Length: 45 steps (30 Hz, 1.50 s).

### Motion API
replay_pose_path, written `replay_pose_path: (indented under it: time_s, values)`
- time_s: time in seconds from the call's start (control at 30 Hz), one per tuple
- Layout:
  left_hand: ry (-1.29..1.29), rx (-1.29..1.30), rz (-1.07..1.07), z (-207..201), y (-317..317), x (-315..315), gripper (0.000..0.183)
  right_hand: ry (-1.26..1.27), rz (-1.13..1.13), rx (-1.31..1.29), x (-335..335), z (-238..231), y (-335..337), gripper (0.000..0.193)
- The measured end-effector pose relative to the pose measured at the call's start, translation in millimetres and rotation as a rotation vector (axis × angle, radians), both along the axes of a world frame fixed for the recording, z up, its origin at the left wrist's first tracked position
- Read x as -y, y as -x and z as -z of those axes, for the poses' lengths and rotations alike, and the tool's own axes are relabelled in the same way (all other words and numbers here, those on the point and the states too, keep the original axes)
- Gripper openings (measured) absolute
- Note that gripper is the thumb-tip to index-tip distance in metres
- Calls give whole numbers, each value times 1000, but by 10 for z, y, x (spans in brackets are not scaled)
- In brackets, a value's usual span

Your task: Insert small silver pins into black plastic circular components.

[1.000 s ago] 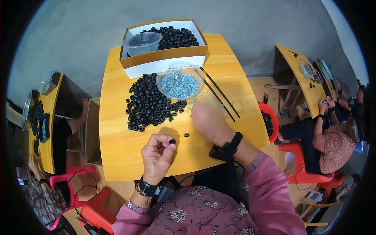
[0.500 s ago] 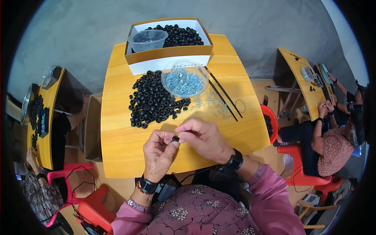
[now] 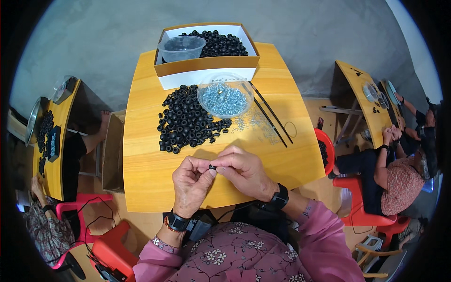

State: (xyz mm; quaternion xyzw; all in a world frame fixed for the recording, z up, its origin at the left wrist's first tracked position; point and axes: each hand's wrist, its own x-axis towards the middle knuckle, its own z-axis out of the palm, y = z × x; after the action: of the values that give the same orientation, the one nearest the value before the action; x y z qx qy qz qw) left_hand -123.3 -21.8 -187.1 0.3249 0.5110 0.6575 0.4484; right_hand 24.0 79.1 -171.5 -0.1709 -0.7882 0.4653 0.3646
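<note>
My left hand (image 3: 193, 184) pinches a small black hollow piece (image 3: 212, 168) between thumb and fingertips, above the near part of the wooden table. My right hand (image 3: 244, 171) is closed too, its thumb and forefinger pressed onto the same piece from the right. Whether something tiny sits between the right fingertips is hidden. Just beyond my hands lies a pile of similar black hollow pieces (image 3: 183, 120). To its right, a round clear lid or shallow dish (image 3: 249, 101) holds many tiny pale-blue see-through pieces (image 3: 221, 97).
Loose clear bits (image 3: 263, 129) lie beside two thin black rods (image 3: 270, 115) and a thin ring (image 3: 291, 128). At the back, a box (image 3: 206, 66) holds black pieces and a clear bowl (image 3: 182, 49). A red basin (image 3: 330, 145) stands right. Other people (image 3: 404, 183) sit at side tables.
My right fingertips have come in against the black piece, which has tilted so its open hole no longer shows. The whole view has shifted slightly; the piles look the same.
</note>
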Motion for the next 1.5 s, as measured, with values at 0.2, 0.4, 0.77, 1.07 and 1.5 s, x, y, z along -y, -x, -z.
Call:
replay_pose_path:
  time_s: [0.2,0.4,0.77,1.07,1.5]
  values:
    - [-5,-9,8,-23,-4,3,14,36,-46,28,-24,-47,-51,21]
    - [25,-45,7,-48,-7,-2,14,-199,-42,124,8,-72,-66,24]
    - [15,-108,-29,-43,-23,-14,15,-211,140,374,-161,-151,-251,17]
    - [32,-92,-29,-38,-16,-22,16,-211,155,384,-151,-42,-222,13]
    - [-5,-7,-36,-34,-28,-26,16,685,-84,190,-44,-180,-165,12]
